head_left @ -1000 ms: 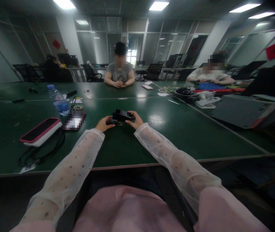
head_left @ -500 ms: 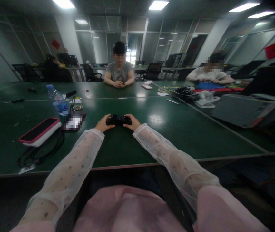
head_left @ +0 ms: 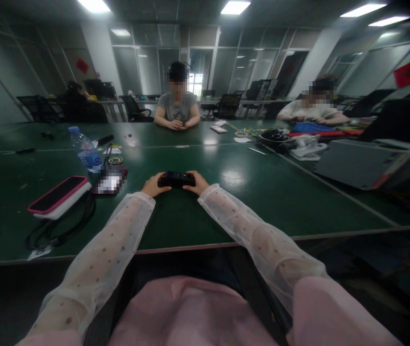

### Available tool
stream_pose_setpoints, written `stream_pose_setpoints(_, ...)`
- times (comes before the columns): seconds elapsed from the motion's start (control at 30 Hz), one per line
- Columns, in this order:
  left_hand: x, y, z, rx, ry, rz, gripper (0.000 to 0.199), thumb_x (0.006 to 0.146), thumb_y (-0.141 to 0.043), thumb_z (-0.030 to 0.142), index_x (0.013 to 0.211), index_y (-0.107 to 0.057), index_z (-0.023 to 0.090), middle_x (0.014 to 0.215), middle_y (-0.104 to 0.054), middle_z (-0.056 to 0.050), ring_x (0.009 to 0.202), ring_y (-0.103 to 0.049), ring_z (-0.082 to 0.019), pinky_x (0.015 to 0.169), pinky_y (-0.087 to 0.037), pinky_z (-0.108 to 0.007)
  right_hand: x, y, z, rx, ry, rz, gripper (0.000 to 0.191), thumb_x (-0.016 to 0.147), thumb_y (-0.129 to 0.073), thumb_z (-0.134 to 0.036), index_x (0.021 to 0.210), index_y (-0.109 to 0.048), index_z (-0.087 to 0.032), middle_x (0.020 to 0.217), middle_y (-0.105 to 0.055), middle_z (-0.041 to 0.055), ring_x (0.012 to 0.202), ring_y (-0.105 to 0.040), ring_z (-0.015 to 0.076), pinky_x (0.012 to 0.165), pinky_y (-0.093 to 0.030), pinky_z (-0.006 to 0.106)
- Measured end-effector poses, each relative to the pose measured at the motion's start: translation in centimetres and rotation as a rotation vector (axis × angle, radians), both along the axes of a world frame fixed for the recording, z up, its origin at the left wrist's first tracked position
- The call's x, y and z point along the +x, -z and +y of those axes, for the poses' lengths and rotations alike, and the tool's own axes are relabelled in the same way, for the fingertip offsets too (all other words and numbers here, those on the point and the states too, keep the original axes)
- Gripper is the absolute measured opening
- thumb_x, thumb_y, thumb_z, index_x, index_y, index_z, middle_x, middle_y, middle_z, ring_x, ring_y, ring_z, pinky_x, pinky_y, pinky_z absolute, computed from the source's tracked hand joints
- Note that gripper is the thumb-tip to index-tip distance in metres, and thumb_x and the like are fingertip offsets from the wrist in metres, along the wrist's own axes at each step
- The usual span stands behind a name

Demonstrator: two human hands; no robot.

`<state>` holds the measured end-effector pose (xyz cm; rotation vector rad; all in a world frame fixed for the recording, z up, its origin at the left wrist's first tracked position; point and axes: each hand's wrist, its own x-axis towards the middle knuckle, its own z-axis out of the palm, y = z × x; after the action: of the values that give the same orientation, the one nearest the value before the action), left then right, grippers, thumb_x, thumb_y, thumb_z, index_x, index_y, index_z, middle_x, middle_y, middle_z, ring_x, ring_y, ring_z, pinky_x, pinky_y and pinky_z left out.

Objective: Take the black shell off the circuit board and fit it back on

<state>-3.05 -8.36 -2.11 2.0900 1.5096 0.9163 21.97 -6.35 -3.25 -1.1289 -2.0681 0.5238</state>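
A small black device [head_left: 176, 179] with a dark top face is held between both hands, low over the green table [head_left: 190, 216]. My left hand [head_left: 155, 185] grips its left end, the thumb along the near side. Around the right end my right hand [head_left: 198, 182] is closed in the same way. What the device is cannot be made out. To the left lie a phone [head_left: 110, 180] with a lit, blurred screen and a black case with a pink rim [head_left: 59, 193] on a white base.
A water bottle [head_left: 85, 150] leans near a tape roll [head_left: 115, 160] at the left. A pen [head_left: 257, 151], cables [head_left: 274, 136] and a large grey box [head_left: 352, 163] are at the right. Two people sit across the table, another person farther back.
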Motion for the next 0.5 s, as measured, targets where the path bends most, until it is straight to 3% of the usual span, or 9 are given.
stream_pose_setpoints(0.13, 0.18, -0.38, -0.25, -0.009, -0.008, 0.007, 0.072, 0.061, -0.078, 0.038, 0.126, -0.049, 0.024, 0.12, -0.063, -0.009, 0.113, -0.058, -0.03, 0.097, -0.042, -0.046, -0.05, -0.09, -0.26, -0.009, 0.065, -0.033, 0.065, 0.062, -0.079, -0.03, 0.117, -0.047, -0.018, 0.105, -0.051, 0.0099, 0.107, -0.052, 0.0256, 0.092, -0.045, 0.045)
stream_pose_setpoints(0.5, 0.44, -0.9, -0.57, -0.035, -0.034, 0.085, 0.068, 0.065, -0.072, 0.05, 0.123, -0.05, 0.023, 0.12, -0.062, -0.009, 0.113, -0.056, -0.031, 0.096, -0.043, -0.045, 0.09, -0.71, -0.35, -0.017, -0.009, -0.03, 0.061, 0.062, -0.078, -0.026, 0.113, -0.046, -0.021, 0.1, -0.052, 0.0078, 0.101, -0.049, 0.026, 0.088, -0.044, 0.044)
